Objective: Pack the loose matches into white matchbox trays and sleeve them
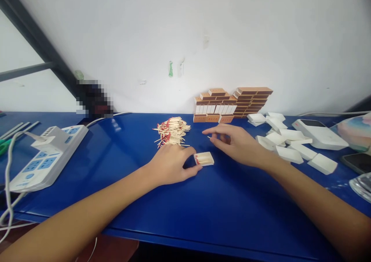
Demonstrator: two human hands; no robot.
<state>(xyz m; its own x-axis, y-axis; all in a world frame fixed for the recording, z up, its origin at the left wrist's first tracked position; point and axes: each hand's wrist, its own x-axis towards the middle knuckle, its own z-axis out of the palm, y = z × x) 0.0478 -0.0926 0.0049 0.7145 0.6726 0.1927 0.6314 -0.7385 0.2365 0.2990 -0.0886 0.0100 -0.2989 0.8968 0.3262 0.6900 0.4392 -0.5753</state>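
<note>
My left hand (174, 163) grips the left end of a small white matchbox tray (211, 157) between thumb and forefinger. Several red-headed matches (205, 161) lie side by side in the tray, heads toward that hand. My right hand (234, 141) hovers just beyond the tray's right side, forefinger stretched out. A thin pale stick end, apparently a match (209, 137), pokes out at its thumb tip; the rest is hidden by the fingers. Behind my left hand, a heap of loose matches (174, 128) is spread on the blue table (220, 211).
Brown matchbox sleeves (252, 99) are stacked against the wall. White empty trays (295, 136) lie scattered at right, beside a white device (320, 134) and a dark phone (358, 161). A power strip (49, 157) with white cables stands at left.
</note>
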